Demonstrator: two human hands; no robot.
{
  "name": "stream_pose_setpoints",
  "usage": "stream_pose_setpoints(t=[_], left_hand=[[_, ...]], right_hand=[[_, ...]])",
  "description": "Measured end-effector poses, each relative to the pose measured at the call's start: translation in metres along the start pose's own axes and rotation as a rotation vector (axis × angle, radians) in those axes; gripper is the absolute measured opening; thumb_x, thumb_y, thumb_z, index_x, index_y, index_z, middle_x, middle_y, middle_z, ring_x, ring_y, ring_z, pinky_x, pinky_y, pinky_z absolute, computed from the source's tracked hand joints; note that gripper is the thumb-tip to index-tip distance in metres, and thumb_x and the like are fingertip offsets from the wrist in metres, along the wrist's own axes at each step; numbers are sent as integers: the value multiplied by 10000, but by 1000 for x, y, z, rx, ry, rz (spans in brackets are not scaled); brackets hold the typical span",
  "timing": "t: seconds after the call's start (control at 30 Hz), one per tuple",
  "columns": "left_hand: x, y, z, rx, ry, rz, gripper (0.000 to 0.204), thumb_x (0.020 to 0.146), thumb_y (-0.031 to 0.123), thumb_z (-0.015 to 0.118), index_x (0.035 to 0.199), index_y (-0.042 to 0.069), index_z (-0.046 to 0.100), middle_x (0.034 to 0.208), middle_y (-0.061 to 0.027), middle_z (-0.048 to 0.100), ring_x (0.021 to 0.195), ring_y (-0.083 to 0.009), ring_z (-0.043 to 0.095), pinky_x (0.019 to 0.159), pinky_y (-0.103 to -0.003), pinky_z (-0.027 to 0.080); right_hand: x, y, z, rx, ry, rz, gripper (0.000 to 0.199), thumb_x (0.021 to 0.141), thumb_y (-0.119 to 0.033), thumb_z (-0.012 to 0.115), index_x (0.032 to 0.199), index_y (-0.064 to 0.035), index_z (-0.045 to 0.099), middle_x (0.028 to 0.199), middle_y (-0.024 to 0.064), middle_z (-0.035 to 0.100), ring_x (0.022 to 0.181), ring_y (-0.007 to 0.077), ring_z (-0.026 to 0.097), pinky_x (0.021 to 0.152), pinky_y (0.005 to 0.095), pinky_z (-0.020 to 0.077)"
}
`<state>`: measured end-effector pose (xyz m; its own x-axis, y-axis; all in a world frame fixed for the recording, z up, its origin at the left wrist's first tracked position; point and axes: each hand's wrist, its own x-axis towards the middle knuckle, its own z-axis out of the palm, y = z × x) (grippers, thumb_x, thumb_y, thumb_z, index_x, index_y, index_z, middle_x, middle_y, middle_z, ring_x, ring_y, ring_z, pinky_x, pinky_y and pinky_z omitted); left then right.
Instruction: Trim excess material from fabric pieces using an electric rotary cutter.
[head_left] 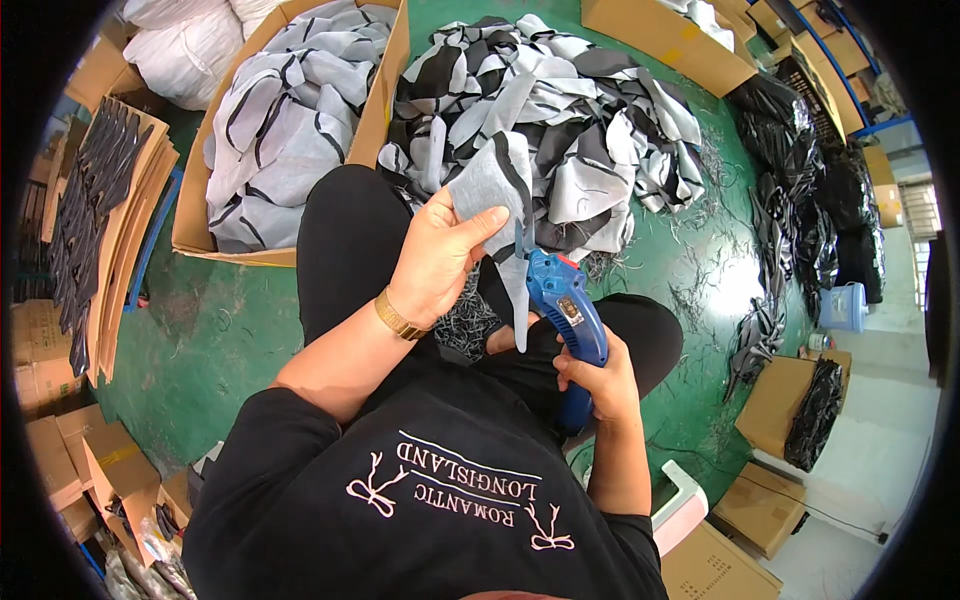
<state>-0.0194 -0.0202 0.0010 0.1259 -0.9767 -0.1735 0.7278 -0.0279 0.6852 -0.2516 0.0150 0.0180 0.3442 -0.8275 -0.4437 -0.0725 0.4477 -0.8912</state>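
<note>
Here, seen from above, a seated person in black clothes works over a green floor (230,330). The left hand (437,255), a gold bracelet (400,318) at its wrist, pinches a grey fabric piece (492,185) between thumb and fingers and holds it up in front of the knees; a narrow strip of the same cloth hangs down from it past the tool. The right hand (597,378) is clenched around the handle of a blue electric cutter (565,315), its head pointing up and touching the lower edge of the held piece, just beside the left thumb. Beyond the knees lies a loose heap of grey, black and white fabric pieces (560,110) on the floor, the held piece overlapping its near edge in this view. To the left of the heap stands an open cardboard box (190,235) filled with more pale grey cloth. Further left, flat cardboard sheets (125,230) are stacked with dark pieces on top. To the right, black bundles (800,190) lie in a row along the floor, and loose thread scraps (710,290) are scattered near them. Small cartons (775,400) sit at lower right, one holding dark cloth. A white stool edge (680,505) shows just behind the right elbow.
</note>
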Motion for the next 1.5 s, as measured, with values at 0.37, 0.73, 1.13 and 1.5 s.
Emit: stream_pose_setpoints(t=[0.37, 0.73, 1.13, 1.5], left_hand=[[-5, 4, 2, 130, -43, 53, 346, 851, 6, 661, 1177, 10, 547, 1030, -42, 654, 889, -92, 622, 773, -239, 505], [-12, -3, 5, 251, -156, 8, 351, 845, 5, 664, 1178, -3, 554, 1072, -58, 648, 947, -105, 611, 863, -267, 491], [-19, -10, 14, -36, -245, -371, 285, 905, 127, 619, 1168, 21, 588, 1070, -48, 654, 970, -137, 628, 847, -276, 494], [10, 5, 7, 9, -132, -182, 294, 876, 51, 640, 1164, 24, 588, 1059, -44, 655, 942, -135, 631, 835, -299, 515]], right_hand=[[0, -4, -4, 5, -5, 4, 324, 653, 12, 678, 953, 62, 566, 730, 77, 579, 536, 161, 578, 488, 277, 483], [14, -19, -2, 114, 33, -115, 357, 665, -61, 715, 965, 56, 561, 712, 72, 563, 534, 158, 559, 484, 274, 468], [49, -39, 25, -363, 272, -367, 430, 651, -119, 809, 991, 18, 583, 800, 51, 629, 682, 114, 600, 631, 261, 501], [12, -16, -9, 67, 33, -103, 376, 658, -56, 704, 987, 45, 554, 757, 77, 579, 581, 173, 587, 556, 274, 491]])
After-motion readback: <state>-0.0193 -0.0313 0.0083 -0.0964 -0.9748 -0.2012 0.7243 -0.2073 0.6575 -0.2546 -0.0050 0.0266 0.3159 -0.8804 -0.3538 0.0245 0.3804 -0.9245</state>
